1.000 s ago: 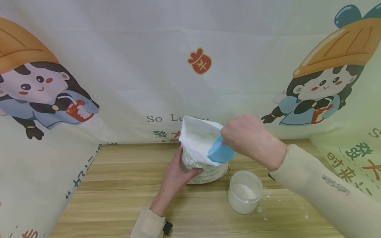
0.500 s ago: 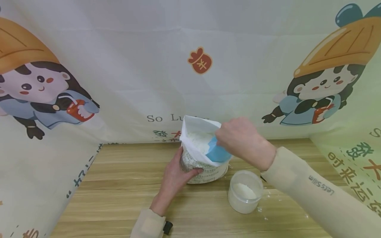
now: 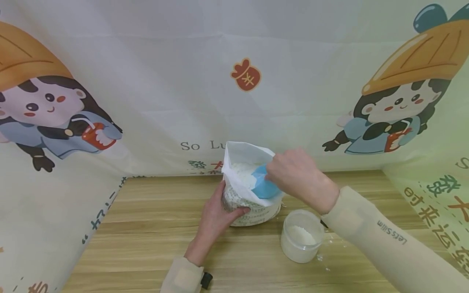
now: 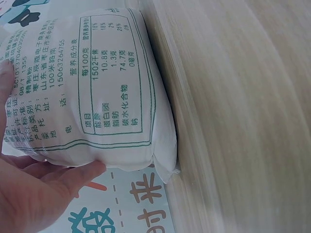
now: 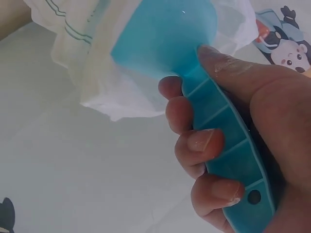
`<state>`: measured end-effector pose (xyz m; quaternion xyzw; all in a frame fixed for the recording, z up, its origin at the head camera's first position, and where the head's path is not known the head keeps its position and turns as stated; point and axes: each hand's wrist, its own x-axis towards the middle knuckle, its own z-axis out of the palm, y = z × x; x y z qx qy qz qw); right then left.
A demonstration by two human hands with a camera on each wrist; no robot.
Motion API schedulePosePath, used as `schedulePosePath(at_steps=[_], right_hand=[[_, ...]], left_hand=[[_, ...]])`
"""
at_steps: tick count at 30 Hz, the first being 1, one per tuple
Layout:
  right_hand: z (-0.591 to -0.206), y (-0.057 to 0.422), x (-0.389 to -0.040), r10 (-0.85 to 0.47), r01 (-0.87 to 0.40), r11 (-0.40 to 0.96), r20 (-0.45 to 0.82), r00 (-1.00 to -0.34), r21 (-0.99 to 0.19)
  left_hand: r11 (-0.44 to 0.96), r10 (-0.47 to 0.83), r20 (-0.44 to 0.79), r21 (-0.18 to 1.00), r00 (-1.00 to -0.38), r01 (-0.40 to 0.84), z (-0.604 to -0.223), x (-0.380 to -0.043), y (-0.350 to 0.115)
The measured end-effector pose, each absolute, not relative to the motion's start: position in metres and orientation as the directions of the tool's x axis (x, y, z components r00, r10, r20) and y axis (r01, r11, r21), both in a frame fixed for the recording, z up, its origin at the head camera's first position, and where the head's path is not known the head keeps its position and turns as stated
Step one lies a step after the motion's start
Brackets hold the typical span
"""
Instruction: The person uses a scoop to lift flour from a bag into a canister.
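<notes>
A white bag of flour (image 3: 253, 211) with green print stands on the table, its mouth spread wide and white powder showing inside. My left hand (image 3: 216, 213) grips the bag's left side, thumb across the front; the left wrist view shows fingers along the printed bag (image 4: 112, 82). My right hand (image 3: 298, 175) holds a blue scoop (image 3: 265, 185), its bowl inside the bag's mouth at the right. In the right wrist view, fingers and thumb wrap the scoop's ribbed handle (image 5: 228, 141). Right of the bag, a clear round jar (image 3: 302, 248) holds white powder.
The wooden table (image 3: 146, 228) meets a printed cloth backdrop (image 3: 165, 89) behind the bag and at both sides. Small white powder spots (image 3: 320, 257) lie right of the jar. A small dark object (image 3: 324, 224) shows partly beside the right sleeve.
The right hand has moved left and slightly down, carrying the scoop deeper into the bag's mouth. The left hand and the jar stay in place.
</notes>
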<state>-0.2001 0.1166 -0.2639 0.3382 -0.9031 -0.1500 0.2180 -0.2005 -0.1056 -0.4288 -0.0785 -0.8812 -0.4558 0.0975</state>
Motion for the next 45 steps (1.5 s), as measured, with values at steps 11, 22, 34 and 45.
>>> schedulePosePath(at_steps=[11,22,34,45], right_hand=[[-0.277,0.118,-0.205,-0.682,-0.55,0.725,0.319,-0.658,0.415],[-0.285,0.121,-0.207,-0.672,-0.563,0.729,0.252,-0.696,0.389],[-0.297,0.129,-0.211,-0.625,-0.542,0.778,0.314,-0.714,0.318],[-0.313,0.133,-0.214,-0.628,-0.552,0.777,0.41,-0.661,0.301]], left_hand=[[0.578,0.046,0.235,0.786,-0.971,0.218,-0.429,-0.2,-0.105],[0.582,0.054,0.25,0.779,-0.967,0.234,-0.428,-0.2,-0.105],[0.574,0.053,0.248,0.785,-0.967,0.232,-0.429,-0.2,-0.105],[0.565,0.052,0.249,0.791,-0.967,0.235,-0.429,-0.2,-0.105]])
